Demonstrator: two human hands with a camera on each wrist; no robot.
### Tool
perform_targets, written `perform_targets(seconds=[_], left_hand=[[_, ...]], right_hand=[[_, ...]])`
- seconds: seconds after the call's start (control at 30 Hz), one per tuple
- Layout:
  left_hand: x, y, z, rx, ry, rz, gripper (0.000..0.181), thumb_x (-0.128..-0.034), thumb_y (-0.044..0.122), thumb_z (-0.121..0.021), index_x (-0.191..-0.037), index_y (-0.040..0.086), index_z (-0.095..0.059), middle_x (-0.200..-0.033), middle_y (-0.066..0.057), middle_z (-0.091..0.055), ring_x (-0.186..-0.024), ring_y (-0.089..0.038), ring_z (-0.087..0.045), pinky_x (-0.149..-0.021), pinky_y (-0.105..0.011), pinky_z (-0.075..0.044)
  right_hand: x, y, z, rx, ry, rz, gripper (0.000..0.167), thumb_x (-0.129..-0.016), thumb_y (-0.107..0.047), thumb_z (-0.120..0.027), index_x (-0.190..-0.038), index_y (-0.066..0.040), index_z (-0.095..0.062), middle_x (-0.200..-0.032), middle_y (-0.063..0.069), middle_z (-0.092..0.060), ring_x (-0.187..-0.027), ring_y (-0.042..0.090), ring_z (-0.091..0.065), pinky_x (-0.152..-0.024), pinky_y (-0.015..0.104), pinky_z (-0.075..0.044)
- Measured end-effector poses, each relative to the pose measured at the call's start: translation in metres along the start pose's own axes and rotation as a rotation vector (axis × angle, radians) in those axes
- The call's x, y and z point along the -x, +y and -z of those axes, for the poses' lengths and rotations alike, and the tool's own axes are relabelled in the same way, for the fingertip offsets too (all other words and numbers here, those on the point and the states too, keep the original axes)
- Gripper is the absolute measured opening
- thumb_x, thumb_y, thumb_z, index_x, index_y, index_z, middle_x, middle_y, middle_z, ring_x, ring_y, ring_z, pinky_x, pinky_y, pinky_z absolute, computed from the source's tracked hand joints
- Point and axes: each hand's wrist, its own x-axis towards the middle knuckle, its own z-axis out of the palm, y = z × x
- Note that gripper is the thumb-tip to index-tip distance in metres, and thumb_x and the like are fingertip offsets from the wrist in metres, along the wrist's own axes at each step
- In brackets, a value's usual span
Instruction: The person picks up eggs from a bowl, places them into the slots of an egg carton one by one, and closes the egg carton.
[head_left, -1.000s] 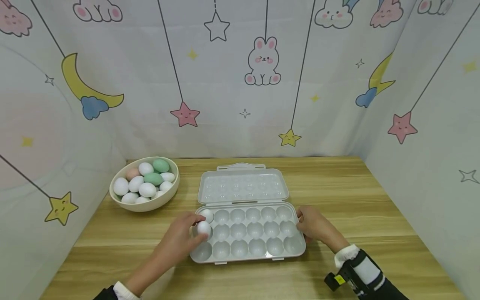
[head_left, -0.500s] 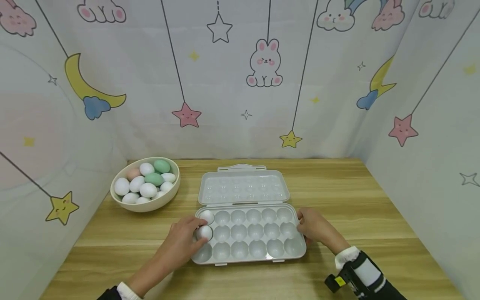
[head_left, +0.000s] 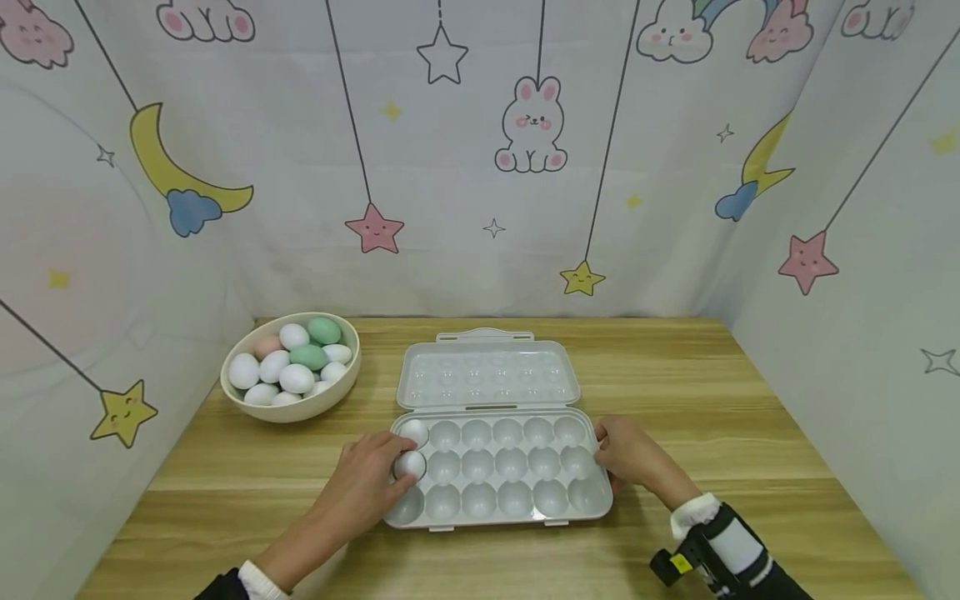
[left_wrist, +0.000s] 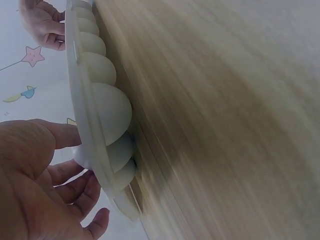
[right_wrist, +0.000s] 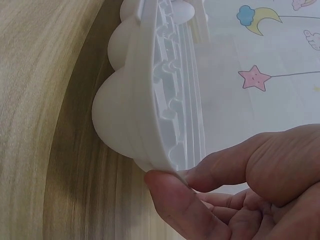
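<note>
An egg carton (head_left: 495,467) of pale plastic lies on the table, its lid (head_left: 487,371) folded back behind it. In its leftmost column, one white egg (head_left: 414,432) sits in the back cup. My left hand (head_left: 362,479) pinches a second white egg (head_left: 409,465) between thumb and fingers, down in the middle cup just in front. Only a sliver of this egg shows past the carton rim in the left wrist view. At the opposite end, my right hand (head_left: 633,454) grips the carton's right edge, with thumb and index finger (right_wrist: 225,162) on the rim.
A cream bowl (head_left: 341,400) holding white, green and pinkish eggs stands on the wooden table (head_left: 660,358), back left of the carton. Patterned white cloth (head_left: 450,167) encloses the back and both sides.
The egg in my left hand has gone down into the middle cup of the left column. The right hand keeps its hold on the carton, and the view has shifted slightly.
</note>
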Motion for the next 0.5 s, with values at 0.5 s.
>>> perform_targets(seconds=[0.5], left_hand=[[0.0029, 0.0021, 0.0056, -0.037, 0.002, -0.026, 0.033, -0.0821, 0.015, -0.087, -0.111, 0.008, -0.074, -0.110, -0.007, -0.071, -0.109, -0.029, -0.065, -0.090, -0.052, -0.048]], right_hand=[[-0.0002, 0.0014, -0.0001, -0.007, -0.010, -0.003, 0.016, -0.085, 0.013, -0.057, -0.101, 0.010, -0.058, -0.071, 0.013, -0.060, -0.048, 0.025, -0.064, -0.046, 0.037, -0.057]])
